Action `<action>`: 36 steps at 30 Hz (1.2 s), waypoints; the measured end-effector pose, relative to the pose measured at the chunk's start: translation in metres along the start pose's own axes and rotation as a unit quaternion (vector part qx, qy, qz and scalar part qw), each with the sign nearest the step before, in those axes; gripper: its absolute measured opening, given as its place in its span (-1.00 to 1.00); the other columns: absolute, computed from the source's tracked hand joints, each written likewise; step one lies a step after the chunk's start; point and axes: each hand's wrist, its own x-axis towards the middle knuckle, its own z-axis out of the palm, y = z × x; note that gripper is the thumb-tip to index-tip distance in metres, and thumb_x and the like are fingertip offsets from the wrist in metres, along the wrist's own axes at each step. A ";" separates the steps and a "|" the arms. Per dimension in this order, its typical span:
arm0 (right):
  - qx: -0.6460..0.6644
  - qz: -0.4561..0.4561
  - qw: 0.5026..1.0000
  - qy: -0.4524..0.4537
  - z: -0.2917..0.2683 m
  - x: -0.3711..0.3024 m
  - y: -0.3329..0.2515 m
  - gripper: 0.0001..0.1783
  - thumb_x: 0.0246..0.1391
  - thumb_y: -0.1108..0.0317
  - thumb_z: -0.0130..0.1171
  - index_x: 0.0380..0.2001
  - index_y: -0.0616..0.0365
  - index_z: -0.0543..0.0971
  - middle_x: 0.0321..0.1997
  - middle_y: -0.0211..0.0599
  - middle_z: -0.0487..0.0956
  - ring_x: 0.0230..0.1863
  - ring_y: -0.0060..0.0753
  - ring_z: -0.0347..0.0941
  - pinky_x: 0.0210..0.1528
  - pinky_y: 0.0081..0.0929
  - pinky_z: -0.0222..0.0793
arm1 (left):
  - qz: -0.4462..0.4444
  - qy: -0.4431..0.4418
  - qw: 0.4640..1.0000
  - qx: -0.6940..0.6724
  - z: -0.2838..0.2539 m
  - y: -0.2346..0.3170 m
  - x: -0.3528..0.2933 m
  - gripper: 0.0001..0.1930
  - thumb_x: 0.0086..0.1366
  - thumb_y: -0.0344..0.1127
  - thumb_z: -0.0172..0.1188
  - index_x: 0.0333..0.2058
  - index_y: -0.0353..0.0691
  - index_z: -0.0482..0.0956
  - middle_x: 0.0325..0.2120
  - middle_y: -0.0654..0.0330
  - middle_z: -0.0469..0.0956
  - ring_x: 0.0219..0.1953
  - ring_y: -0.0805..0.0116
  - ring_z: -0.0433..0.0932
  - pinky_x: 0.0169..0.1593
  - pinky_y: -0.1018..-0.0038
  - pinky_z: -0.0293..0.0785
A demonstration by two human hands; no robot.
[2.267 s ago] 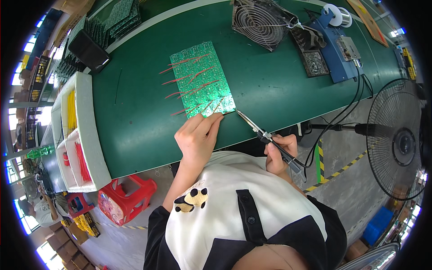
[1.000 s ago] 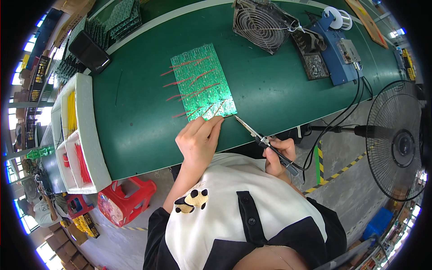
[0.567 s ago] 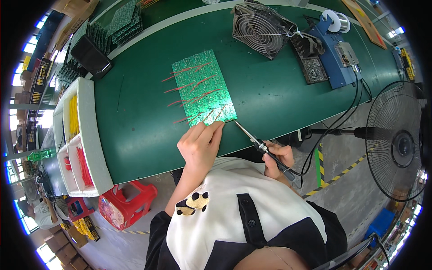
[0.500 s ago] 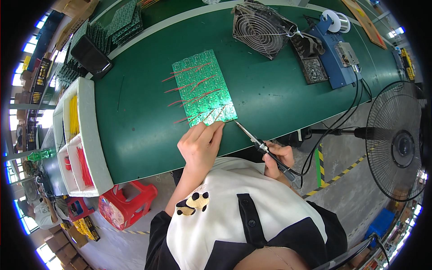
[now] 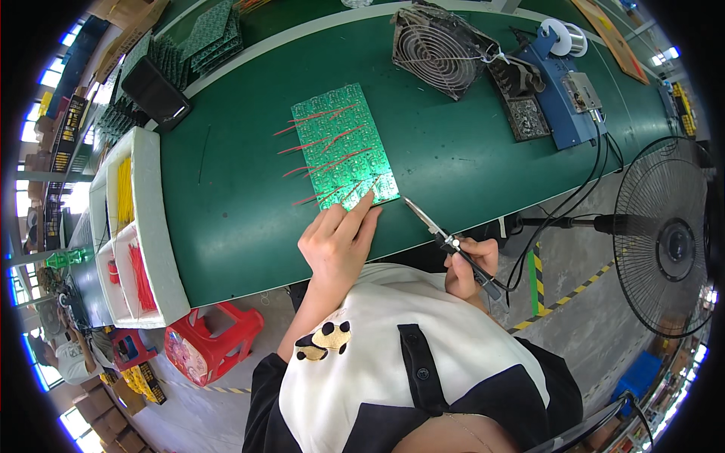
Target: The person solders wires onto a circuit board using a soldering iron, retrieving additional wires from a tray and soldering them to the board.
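A green circuit board panel point(image 5: 340, 143) lies on the bench mat, with several thin red wires point(image 5: 337, 167) across it, their ends sticking out past its left edge. My left hand point(image 5: 332, 240) is at the panel's near edge. Its index finger is stretched onto the board by the nearest wires, the thumb apart from it at the edge; the other fingers are bent, their tips partly hidden. In my right hand point(image 5: 472, 266) is a soldering iron point(image 5: 445, 235), fingers wrapped round its handle. The iron's tip points up-left, just off the panel's near right corner.
A white foam box point(image 5: 155, 226) with yellow and red wires stands at left, beside a black device point(image 5: 155, 92). At the back are stacked boards point(image 5: 215, 34), a fan unit point(image 5: 438, 49) and a blue soldering station point(image 5: 559, 90) with a solder spool. The iron's cable point(image 5: 544, 226) hangs at right.
The soldering iron and my right hand have moved slightly right, taking the tip off the board's corner. My left index finger has stretched farther onto the board, away from the thumb.
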 end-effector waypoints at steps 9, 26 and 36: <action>-0.037 -0.019 0.994 0.099 0.005 0.017 -0.006 -0.82 -0.12 0.52 0.01 -0.41 0.27 0.26 -0.59 -0.22 0.34 -0.66 -0.58 0.19 -0.60 -0.69 0.13 | 0.196 -0.240 0.794 -0.523 -0.128 0.017 0.055 -0.51 0.04 0.09 0.24 -0.49 -0.30 0.37 -0.77 0.35 0.24 -0.80 0.49 0.14 -0.73 0.58 0.03; -0.004 -0.030 0.997 0.071 0.021 0.021 -0.007 -0.82 -0.11 0.54 0.03 -0.39 0.28 0.28 -0.58 -0.27 0.35 -0.68 -0.64 0.20 -0.64 -0.74 0.14 | 0.151 -0.021 0.777 -0.611 -0.201 0.075 0.041 -0.61 -0.04 -0.47 0.27 -0.33 -0.15 0.21 -0.66 0.24 0.39 -0.88 0.42 0.22 -0.77 0.49 0.07; 0.011 -0.034 0.998 0.060 0.020 0.024 -0.010 -0.82 -0.11 0.55 0.04 -0.40 0.28 0.28 -0.58 -0.24 0.37 -0.66 -0.60 0.26 -0.61 -0.74 0.19 | 0.208 -0.071 0.808 -0.547 -0.253 0.086 0.050 -0.93 0.09 -0.35 0.11 -0.43 -0.05 0.40 -0.57 0.34 0.34 -0.76 0.53 0.13 -0.70 0.57 0.04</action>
